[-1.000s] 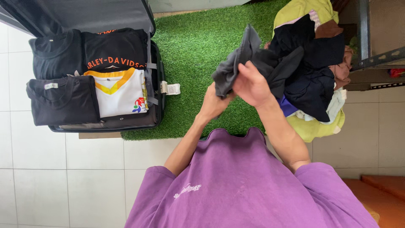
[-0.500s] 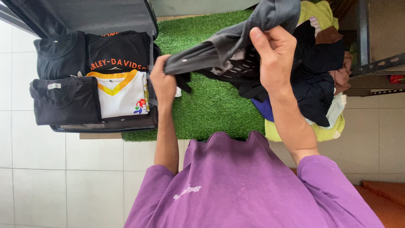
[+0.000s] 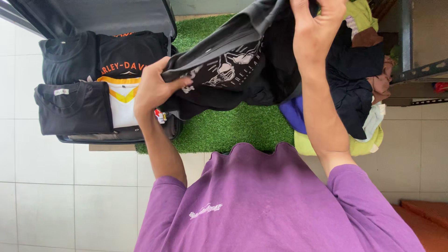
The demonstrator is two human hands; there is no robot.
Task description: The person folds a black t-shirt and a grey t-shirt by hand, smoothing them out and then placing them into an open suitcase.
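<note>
A dark grey and black t-shirt [image 3: 233,70] with a white skull print is stretched out in the air between both hands. My left hand [image 3: 151,88] grips one end of it, over the right edge of the open suitcase [image 3: 116,137]. My right hand [image 3: 317,28] grips the other end at the top of the view, in front of the clothes pile [image 3: 354,84]. The shirt hangs over the green turf mat [image 3: 224,130].
The suitcase holds folded shirts: three black ones [image 3: 72,107] and a white one with yellow trim [image 3: 122,100]. Its lid [image 3: 93,16] stands open at the top left. A metal shelf frame [image 3: 410,60] stands at the right. White floor tiles [image 3: 70,196] lie below.
The bunched shirt has been pulled open. My left hand moved left to the suitcase edge and my right hand rose to the top, showing the skull print.
</note>
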